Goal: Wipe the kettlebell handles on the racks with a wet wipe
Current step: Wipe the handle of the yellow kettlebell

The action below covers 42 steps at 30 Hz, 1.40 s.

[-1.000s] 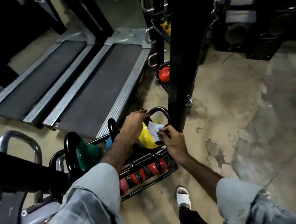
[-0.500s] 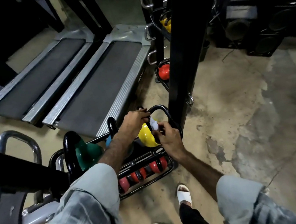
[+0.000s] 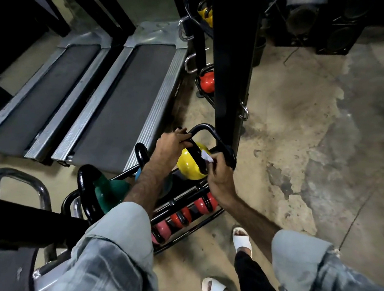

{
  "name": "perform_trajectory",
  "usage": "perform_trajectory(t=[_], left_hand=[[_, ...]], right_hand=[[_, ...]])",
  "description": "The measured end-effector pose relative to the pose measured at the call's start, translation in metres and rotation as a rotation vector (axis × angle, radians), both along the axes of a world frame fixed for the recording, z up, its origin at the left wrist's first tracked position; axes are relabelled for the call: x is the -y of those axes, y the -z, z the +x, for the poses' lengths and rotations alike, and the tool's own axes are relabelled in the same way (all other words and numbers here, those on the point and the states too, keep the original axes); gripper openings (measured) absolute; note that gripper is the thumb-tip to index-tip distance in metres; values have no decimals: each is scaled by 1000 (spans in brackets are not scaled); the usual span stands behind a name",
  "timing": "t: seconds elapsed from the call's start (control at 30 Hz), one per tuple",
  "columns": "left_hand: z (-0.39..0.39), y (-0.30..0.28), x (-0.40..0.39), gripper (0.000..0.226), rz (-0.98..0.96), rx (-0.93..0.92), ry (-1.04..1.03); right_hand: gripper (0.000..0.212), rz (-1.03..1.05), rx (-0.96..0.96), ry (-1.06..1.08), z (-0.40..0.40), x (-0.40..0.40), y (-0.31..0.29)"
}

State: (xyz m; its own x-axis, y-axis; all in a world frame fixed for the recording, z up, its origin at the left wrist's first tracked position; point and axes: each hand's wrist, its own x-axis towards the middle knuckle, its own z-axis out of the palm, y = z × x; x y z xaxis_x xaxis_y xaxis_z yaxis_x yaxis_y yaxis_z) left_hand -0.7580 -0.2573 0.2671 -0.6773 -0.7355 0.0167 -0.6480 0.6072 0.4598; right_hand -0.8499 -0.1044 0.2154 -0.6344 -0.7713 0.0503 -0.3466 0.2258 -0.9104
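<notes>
While the left hand (image 3: pixel 171 145) is gripping the black handle (image 3: pixel 204 129) of the yellow kettlebell (image 3: pixel 189 164) on the low rack (image 3: pixel 187 219), right-hand fingers (image 3: pixel 215 164) are pinching the wet wipe (image 3: pixel 205 155) against it. Green kettlebell (image 3: pixel 110 191), red ones: can't tell if wiped.

I wear a pale grey-blue shirt with a faint plaid check; both sleeves are rolled into thick cuffs, the left sleeve (image 3: pixel 116 243) and the right sleeve (image 3: pixel 301 252), leaving my forearms bare. Below, black trousers (image 3: pixel 250 279) cover my legs, and I have white open-toed slide sandals, one (image 3: pixel 241 237) ahead, the other (image 3: pixel 213 289) nearer.
</notes>
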Motion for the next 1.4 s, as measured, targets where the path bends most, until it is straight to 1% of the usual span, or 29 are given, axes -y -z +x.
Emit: perform_trajectory(t=[0.07,0.13,0.27,0.33,0.43,0.5,0.6,0.63,0.67,0.73,0.77,0.87,0.93,1.07,1.23,1.33,1.4], left_hand=[[0,-2,0,36,2,43,7],[0,-4,-1,37,-1,60,10],[-1,-6,-3,39,-19,51,9],[0,-5,-2,39,-27,63,8],[0,-7,-4,38,-17,71,11],[0,-9,-6,38,0,64,12],[-1,-11,-9,39,1,36,6],[-1,-10,-10,39,10,11,1],[-1,-9,-11,39,26,-21,-8],[0,-8,-13,40,64,-72,-34],[0,-8,-13,40,80,-86,-46],[-1,-8,-13,40,129,-116,-84],[-2,-7,-13,40,150,-128,-99],[-2,-6,-13,40,134,-127,-102],[-2,0,-9,40,133,-109,-103],[0,-5,-5,41,114,-76,-78],[1,-7,-3,41,100,-62,-68]], right_hand=[[11,-37,3,-3,3,7,-11],[11,-46,35,-11,3,1,-7],[14,39,108,-10,-3,-15,10],[12,28,125,-11,-3,-5,1],[10,-19,44,-58,-4,13,-13],[20,-72,-16,-130,-5,9,-10],[54,-146,-129,-263,-9,-15,5],[58,-161,-171,-286,-11,-21,12],[54,-178,-213,-297,-13,-22,15],[37,-229,-297,-330,-17,-15,16],[34,-242,-343,-347,-19,-8,11],[37,-262,-507,-411,-21,5,2],[32,-262,-591,-476,-27,2,7],[18,-276,-786,-589,-46,-12,18],[18,-264,-1042,-630,-48,0,-3],[20,-331,-1131,-770,-48,11,-20],[15,-293,-1303,-872,-50,25,-27]])
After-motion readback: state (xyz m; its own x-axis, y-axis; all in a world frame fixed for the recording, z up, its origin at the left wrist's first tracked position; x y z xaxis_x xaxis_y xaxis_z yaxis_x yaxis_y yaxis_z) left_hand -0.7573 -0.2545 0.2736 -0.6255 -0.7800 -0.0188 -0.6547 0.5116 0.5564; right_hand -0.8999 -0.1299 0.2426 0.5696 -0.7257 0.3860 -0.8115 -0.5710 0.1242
